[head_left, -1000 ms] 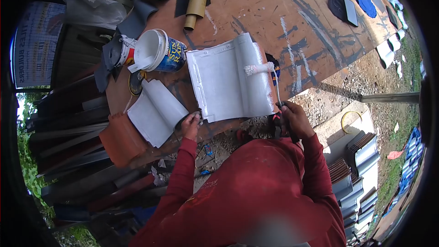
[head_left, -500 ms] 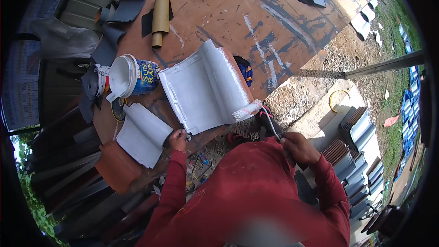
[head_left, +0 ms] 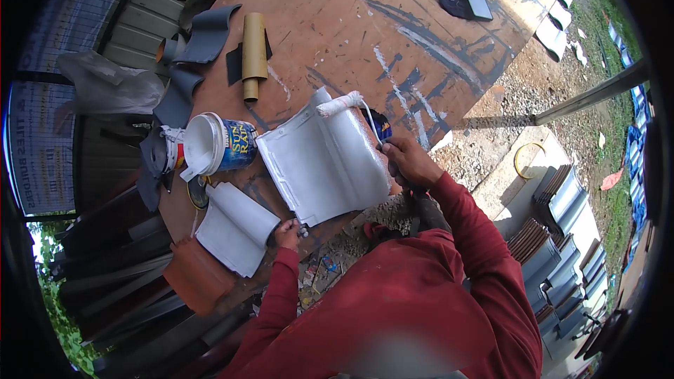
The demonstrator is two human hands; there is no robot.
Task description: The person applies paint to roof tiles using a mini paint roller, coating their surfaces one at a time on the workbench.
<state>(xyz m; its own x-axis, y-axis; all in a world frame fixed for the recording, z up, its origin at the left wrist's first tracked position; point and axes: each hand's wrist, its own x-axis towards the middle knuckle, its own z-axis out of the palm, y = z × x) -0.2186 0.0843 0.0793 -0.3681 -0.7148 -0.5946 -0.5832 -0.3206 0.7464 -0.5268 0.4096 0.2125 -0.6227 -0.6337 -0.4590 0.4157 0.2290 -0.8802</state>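
Observation:
My right hand (head_left: 413, 161) is closed round the handle of a small paint roller (head_left: 340, 104). The roller's white head rests on the far right part of a curved tile (head_left: 316, 161) coated in white. My left hand (head_left: 288, 234) is closed at the tile's near left corner; what its fingers grip is too small to tell. A second white-coated tile (head_left: 237, 228) lies to the left, partly over a bare orange tile (head_left: 200, 277). Behind them stands an open paint bucket (head_left: 237, 144) with white paint on its rim.
A brown cardboard tube (head_left: 254, 49) lies on the paint-stained wooden table (head_left: 323, 35), near dark curved tiles (head_left: 210, 35). A dark cloth and a flat grey object (head_left: 476, 1) are at the far right. Stacked tiles (head_left: 540, 245) and a post (head_left: 597, 91) stand beyond the table's right edge.
The roller has moved from the near right corner of the tile to its far end, with my right hand following. My left hand stays at the corner. The camera view has shifted slightly.

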